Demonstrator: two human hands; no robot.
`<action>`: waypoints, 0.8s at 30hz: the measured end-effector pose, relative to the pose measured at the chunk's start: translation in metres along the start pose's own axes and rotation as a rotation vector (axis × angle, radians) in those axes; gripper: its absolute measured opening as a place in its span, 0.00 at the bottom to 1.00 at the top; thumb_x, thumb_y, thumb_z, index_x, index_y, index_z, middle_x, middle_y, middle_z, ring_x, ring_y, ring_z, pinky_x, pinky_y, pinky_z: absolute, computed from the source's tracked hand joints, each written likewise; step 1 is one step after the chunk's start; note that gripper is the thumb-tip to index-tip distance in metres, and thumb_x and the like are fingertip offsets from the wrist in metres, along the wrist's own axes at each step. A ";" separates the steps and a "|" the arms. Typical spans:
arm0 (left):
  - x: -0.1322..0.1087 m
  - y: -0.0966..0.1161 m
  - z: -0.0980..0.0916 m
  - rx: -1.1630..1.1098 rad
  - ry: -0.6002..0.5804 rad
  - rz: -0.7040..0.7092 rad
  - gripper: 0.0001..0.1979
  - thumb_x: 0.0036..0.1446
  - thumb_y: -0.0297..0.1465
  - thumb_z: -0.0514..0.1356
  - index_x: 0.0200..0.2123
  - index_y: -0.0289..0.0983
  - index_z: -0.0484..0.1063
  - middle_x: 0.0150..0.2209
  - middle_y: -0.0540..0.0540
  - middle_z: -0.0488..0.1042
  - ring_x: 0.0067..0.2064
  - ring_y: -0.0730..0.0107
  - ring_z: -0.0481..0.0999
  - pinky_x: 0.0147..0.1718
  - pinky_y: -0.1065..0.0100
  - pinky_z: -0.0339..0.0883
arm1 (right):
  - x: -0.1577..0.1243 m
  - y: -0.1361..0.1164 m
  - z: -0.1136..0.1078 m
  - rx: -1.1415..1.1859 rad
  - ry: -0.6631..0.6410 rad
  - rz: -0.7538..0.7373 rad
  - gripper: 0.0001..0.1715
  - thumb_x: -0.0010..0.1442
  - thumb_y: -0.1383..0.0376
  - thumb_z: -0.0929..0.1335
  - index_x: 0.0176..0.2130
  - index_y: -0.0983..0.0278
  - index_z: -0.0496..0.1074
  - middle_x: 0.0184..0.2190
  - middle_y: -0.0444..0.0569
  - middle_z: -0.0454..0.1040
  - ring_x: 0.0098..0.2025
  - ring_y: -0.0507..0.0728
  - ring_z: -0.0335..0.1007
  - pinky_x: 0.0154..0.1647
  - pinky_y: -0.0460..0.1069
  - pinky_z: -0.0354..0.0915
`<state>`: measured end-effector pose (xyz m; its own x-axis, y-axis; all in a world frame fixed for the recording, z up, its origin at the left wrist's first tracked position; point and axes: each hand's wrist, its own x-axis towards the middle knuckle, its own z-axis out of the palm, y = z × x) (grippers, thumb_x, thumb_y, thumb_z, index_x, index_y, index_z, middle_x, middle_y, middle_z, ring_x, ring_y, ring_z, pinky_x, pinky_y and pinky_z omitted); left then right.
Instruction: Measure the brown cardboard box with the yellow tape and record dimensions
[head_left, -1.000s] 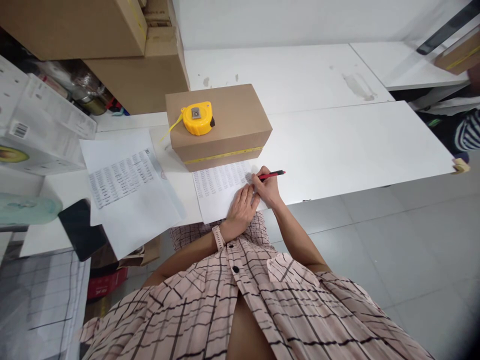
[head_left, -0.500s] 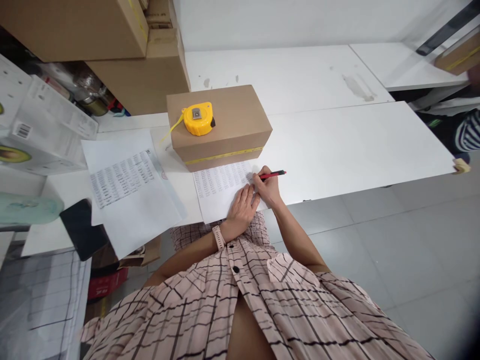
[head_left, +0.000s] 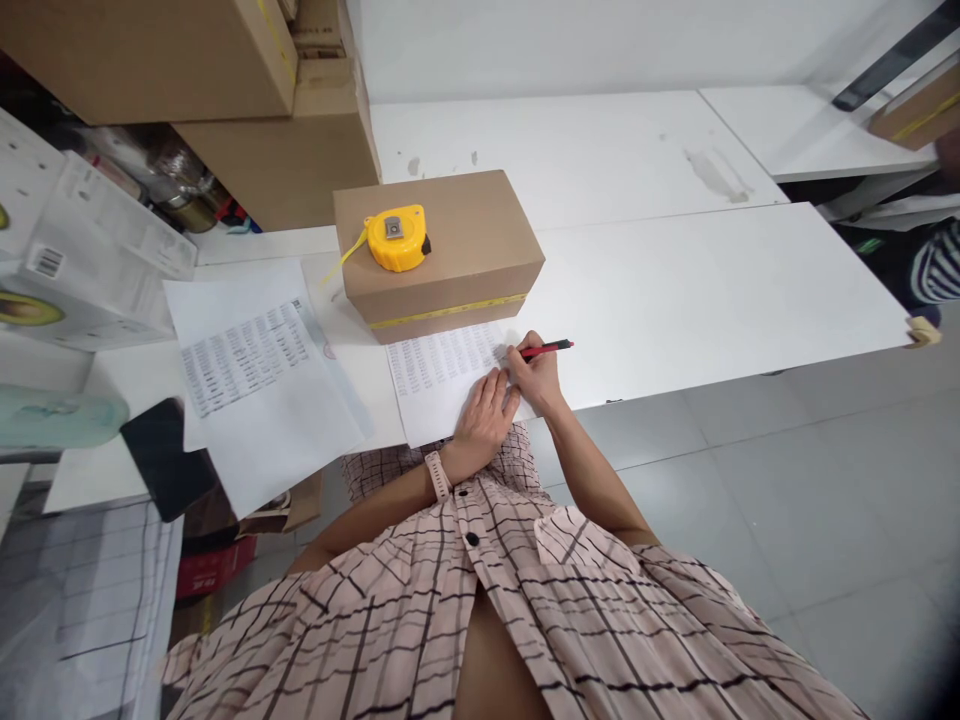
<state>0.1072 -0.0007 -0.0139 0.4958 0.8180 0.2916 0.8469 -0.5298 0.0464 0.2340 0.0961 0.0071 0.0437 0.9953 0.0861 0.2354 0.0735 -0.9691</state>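
Note:
A printed sheet (head_left: 435, 390) lies at the front edge of the white table, its top edge against a brown cardboard box (head_left: 450, 240). My left hand (head_left: 484, 415) rests flat on this sheet, fingers stretched out. Beside it, at the sheet's right side, my right hand (head_left: 534, 372) grips a red and black pen (head_left: 551, 349), whose tip is hidden by the fingers. On top of the box sits a yellow tape measure (head_left: 397, 238). Yellow tape runs along the box's front side.
More printed papers (head_left: 277, 430) lie to the left, partly over a black phone (head_left: 166, 458). Large cartons (head_left: 300, 150) stand at the back left, near a white box (head_left: 97, 250) and a greenish bottle (head_left: 60, 416). The white table (head_left: 675, 290) extends right.

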 end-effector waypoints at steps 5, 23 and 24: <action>0.000 0.000 -0.002 0.003 0.008 0.010 0.23 0.70 0.23 0.50 0.64 0.23 0.68 0.69 0.22 0.63 0.72 0.42 0.61 0.70 0.46 0.60 | -0.001 0.000 0.000 -0.003 -0.003 -0.006 0.15 0.55 0.64 0.69 0.24 0.58 0.58 0.20 0.37 0.58 0.24 0.51 0.53 0.27 0.49 0.52; -0.004 -0.004 -0.003 -0.033 -0.054 0.050 0.27 0.68 0.28 0.56 0.67 0.21 0.63 0.71 0.19 0.57 0.74 0.37 0.56 0.69 0.42 0.58 | 0.009 0.017 -0.044 -0.444 0.160 -0.195 0.09 0.66 0.63 0.64 0.46 0.60 0.70 0.43 0.54 0.72 0.44 0.61 0.67 0.44 0.56 0.64; -0.005 -0.003 -0.004 -0.048 -0.070 0.044 0.28 0.68 0.30 0.58 0.66 0.21 0.62 0.71 0.19 0.57 0.74 0.36 0.56 0.69 0.41 0.58 | 0.012 0.021 -0.053 -0.579 0.140 -0.219 0.14 0.64 0.66 0.64 0.48 0.61 0.72 0.45 0.57 0.72 0.48 0.64 0.66 0.46 0.57 0.63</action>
<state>0.1015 -0.0038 -0.0117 0.5460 0.8065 0.2269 0.8146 -0.5743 0.0813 0.2907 0.1061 -0.0001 0.0526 0.9406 0.3353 0.7388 0.1893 -0.6468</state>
